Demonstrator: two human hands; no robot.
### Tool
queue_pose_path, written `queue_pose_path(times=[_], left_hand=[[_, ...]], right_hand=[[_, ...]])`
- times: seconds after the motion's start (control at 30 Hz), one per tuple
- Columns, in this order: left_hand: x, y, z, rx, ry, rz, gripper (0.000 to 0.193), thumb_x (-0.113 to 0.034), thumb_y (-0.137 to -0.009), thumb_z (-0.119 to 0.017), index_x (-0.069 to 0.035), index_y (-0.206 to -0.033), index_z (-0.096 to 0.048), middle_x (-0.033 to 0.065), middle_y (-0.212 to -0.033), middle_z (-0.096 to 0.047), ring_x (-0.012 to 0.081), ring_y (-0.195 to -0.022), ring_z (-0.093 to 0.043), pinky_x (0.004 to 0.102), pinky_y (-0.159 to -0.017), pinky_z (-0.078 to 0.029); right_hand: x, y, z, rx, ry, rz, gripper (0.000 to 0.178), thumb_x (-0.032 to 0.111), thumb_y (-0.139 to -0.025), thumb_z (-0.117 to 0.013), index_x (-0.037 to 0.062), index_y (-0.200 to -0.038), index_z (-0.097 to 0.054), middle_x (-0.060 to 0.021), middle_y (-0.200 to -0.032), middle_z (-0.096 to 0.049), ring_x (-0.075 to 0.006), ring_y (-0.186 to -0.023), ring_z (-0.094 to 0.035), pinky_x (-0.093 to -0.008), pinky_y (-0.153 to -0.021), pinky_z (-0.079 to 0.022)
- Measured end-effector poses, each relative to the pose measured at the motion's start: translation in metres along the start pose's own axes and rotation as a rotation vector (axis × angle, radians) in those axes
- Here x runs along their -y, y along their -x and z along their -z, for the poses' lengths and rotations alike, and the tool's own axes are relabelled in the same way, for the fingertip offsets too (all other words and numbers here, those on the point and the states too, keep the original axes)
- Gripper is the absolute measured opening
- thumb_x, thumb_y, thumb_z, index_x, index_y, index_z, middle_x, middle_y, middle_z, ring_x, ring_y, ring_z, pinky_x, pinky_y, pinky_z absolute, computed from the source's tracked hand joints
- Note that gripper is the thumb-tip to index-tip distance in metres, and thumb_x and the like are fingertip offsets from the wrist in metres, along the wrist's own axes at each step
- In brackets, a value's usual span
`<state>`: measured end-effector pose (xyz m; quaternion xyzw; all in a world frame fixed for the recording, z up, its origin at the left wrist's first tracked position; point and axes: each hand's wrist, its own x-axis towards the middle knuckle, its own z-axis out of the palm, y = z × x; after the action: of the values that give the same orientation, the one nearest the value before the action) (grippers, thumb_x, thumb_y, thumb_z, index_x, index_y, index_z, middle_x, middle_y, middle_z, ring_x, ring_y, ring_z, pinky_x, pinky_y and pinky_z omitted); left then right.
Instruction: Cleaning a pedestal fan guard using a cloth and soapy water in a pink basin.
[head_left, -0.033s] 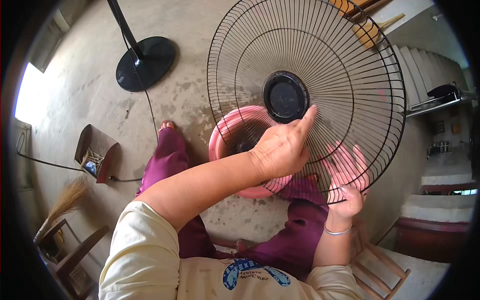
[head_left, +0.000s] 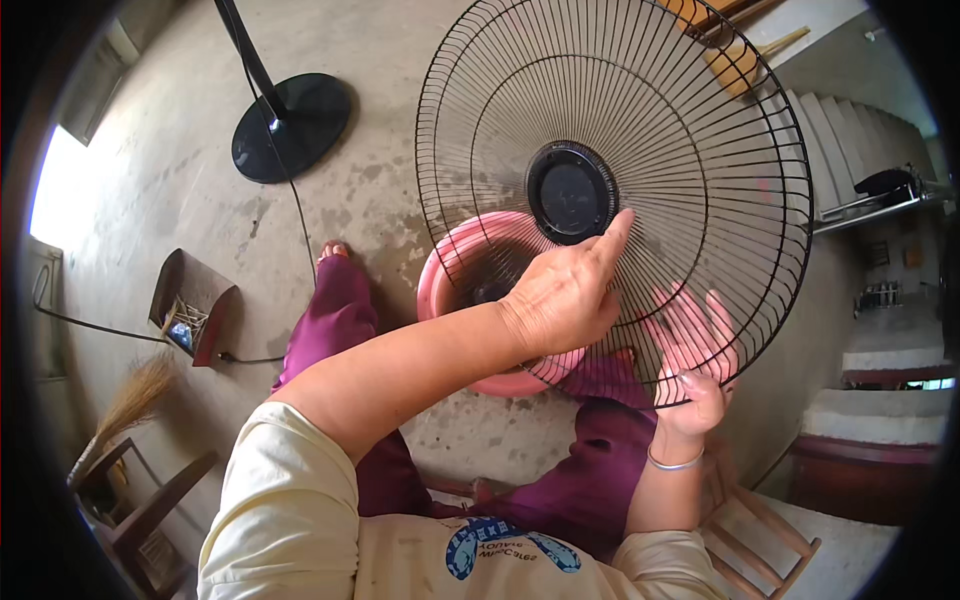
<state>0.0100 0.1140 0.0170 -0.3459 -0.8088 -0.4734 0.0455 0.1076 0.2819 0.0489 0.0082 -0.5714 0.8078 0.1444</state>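
Note:
A round black wire fan grille [head_left: 655, 130] with a dark centre disc [head_left: 573, 194] is held up in front of me, tilted over a pink basin [head_left: 434, 285]. My right hand [head_left: 697, 365] grips its lower right rim, thumb on the near side and fingers spread behind the wires. Across the front of the grille reaches my left hand [head_left: 570, 293]; its index finger stretches along the wires just beside the disc. The other fingers curl under, and whatever they may hold is hidden. Behind the wires, the basin's dark contents are unclear.
A black fan stand with a round base [head_left: 292, 127] stands at the far left, its cord trailing across the floor. A dustpan [head_left: 190, 305] with litter, a straw broom [head_left: 128, 405] and a wooden chair [head_left: 140, 510] are at left. Another wooden seat [head_left: 765, 530] stands at near right.

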Motion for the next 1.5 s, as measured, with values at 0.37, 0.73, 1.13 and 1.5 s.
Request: queue_pose_path(times=[0.37, 0.73, 1.13, 1.5], left_hand=[[-0.003, -0.006, 0.002, -0.095, 0.536, 0.295, 0.065, -0.004, -0.078, -0.063, 0.001, -0.129, -0.023, 0.0107, -0.086, -0.059, 0.0152, -0.068, -0.062, 0.0262, -0.060, -0.049], [-0.008, -0.005, 0.002, 0.047, 0.800, 0.240, 0.088, 0.001, -0.079, -0.063, -0.004, -0.146, -0.007, 0.0102, -0.097, -0.057, 0.0108, -0.075, -0.057, 0.0246, -0.067, -0.050], [-0.009, -0.002, -0.004, 0.061, 0.794, 0.276, 0.093, 0.000, -0.081, -0.062, -0.007, -0.147, 0.003, 0.0098, -0.099, -0.054, 0.0118, -0.075, -0.059, 0.0242, -0.067, -0.050], [-0.010, -0.006, -0.001, 0.072, 0.908, 0.323, 0.097, 0.003, -0.079, -0.063, -0.010, -0.148, 0.004, 0.0092, -0.099, -0.051, 0.0107, -0.075, -0.056, 0.0243, -0.068, -0.050]], right_hand=[[-0.003, 0.002, 0.000, 0.050, 0.074, 0.009, 0.083, 0.013, -0.063, -0.048, -0.0128, -0.137, -0.021, -0.0383, -0.133, -0.036, -0.0474, -0.126, -0.038, -0.0517, -0.105, -0.033], [-0.005, 0.003, -0.009, -0.024, 0.003, 0.015, 0.082, 0.006, -0.058, -0.047, -0.0150, -0.134, -0.024, -0.0343, -0.132, -0.040, -0.0415, -0.127, -0.040, -0.0480, -0.107, -0.033], [-0.008, 0.004, -0.015, -0.024, 0.028, 0.023, 0.080, 0.005, -0.061, -0.047, -0.0141, -0.135, -0.024, -0.0342, -0.133, -0.039, -0.0420, -0.127, -0.040, -0.0490, -0.107, -0.032], [-0.007, 0.004, -0.016, -0.002, 0.054, 0.034, 0.081, 0.005, -0.060, -0.047, -0.0149, -0.135, -0.024, -0.0340, -0.134, -0.038, -0.0418, -0.126, -0.040, -0.0490, -0.107, -0.033]])
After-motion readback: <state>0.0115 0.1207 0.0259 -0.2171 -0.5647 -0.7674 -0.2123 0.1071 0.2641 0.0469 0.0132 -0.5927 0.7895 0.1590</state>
